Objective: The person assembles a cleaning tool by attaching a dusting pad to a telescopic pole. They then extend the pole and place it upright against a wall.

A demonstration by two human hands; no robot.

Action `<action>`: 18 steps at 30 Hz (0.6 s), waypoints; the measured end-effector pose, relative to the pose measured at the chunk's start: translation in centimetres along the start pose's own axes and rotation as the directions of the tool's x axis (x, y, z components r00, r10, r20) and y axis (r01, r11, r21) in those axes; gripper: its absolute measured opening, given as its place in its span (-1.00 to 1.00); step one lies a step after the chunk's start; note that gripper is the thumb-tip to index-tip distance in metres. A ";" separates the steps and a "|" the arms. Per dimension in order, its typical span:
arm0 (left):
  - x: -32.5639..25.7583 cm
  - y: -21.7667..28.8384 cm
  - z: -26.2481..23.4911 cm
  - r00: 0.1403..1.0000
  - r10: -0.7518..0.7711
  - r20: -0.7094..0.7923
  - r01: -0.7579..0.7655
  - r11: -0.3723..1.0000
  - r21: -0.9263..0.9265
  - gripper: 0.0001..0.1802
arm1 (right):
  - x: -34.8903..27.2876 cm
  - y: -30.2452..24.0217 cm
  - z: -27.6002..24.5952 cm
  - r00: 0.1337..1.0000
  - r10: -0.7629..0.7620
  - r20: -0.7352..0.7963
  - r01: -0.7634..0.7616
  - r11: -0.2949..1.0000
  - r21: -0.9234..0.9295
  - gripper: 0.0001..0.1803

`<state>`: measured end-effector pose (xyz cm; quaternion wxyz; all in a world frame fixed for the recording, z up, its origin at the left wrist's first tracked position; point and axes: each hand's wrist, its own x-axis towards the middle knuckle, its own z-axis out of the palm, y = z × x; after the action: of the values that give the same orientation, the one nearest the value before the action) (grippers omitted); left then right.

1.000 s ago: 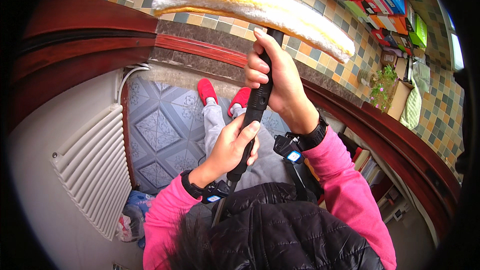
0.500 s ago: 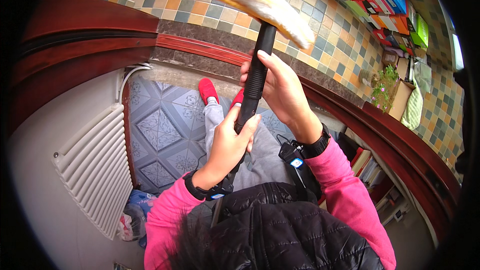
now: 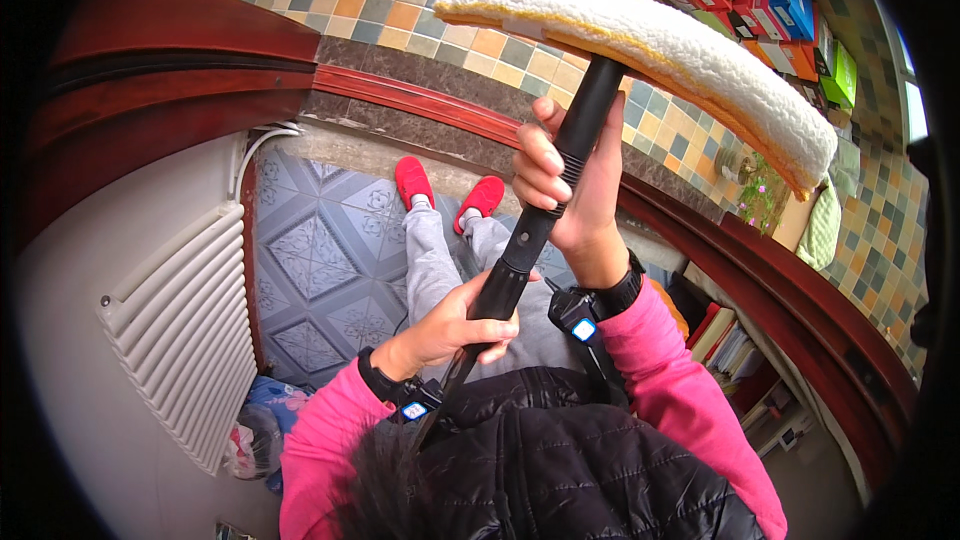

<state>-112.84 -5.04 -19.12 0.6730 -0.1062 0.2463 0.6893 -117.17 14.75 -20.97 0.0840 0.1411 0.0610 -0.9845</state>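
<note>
My left hand [image 3: 455,325] is closed around the lower part of a long-handled window squeegee's black handle [image 3: 520,245]. Higher up, my right hand [image 3: 580,185] has its fingers wrapped round the same handle, just below the head. The squeegee's wide head [image 3: 650,35] carries a white fluffy pad with an orange-yellow edge and points up and away from me. The handle leans to the right, and its bottom end is hidden near my black vest [image 3: 560,460].
A dark red wooden sill [image 3: 420,100] runs across ahead of me, with a tiled surface [image 3: 400,0] beyond it. Stacked shoe boxes [image 3: 790,5] stand at the far right. To the left is a white radiator [image 3: 190,330]; books [image 3: 715,335] sit at the right.
The squeegee's head has swung to the right, and the handle leans further that way. My right hand has moved right and slightly down with it; my left hand is lower.
</note>
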 end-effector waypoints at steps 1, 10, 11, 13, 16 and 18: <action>-0.1 -0.2 0.2 0.998 0.003 -0.055 -0.002 1.000 0.015 -0.37 | -0.1 0.3 0.2 0.999 -0.031 0.013 0.032 0.999 -0.017 -0.21; 0.3 -1.6 1.6 0.857 0.391 -0.335 -0.166 0.826 0.539 -0.47 | -0.2 0.6 0.9 0.997 -0.070 -0.040 0.065 0.991 -0.119 -0.23; 0.3 -1.6 1.6 0.849 0.405 -0.339 -0.176 0.822 0.541 -0.48 | -0.2 0.5 0.9 0.997 -0.069 -0.044 0.063 0.990 -0.127 -0.23; 0.2 -1.7 1.5 0.835 0.430 -0.344 -0.196 0.816 0.544 -0.50 | -0.2 0.5 0.9 0.998 -0.062 -0.034 0.056 0.988 -0.144 -0.24; 0.5 -1.8 1.4 0.789 0.548 -0.279 -0.248 0.698 0.671 -0.51 | -0.3 0.6 0.9 0.996 -0.078 -0.038 0.070 0.983 -0.172 -0.25; 0.5 -1.5 1.4 0.815 0.481 -0.322 -0.197 0.753 0.628 -0.51 | -0.5 0.7 0.9 0.995 -0.093 -0.042 0.080 0.966 -0.246 -0.28</action>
<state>-111.11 -3.99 -18.49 0.4527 -0.0147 0.6089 0.6512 -116.84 14.03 -19.99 0.0561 0.1529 0.1898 -0.9682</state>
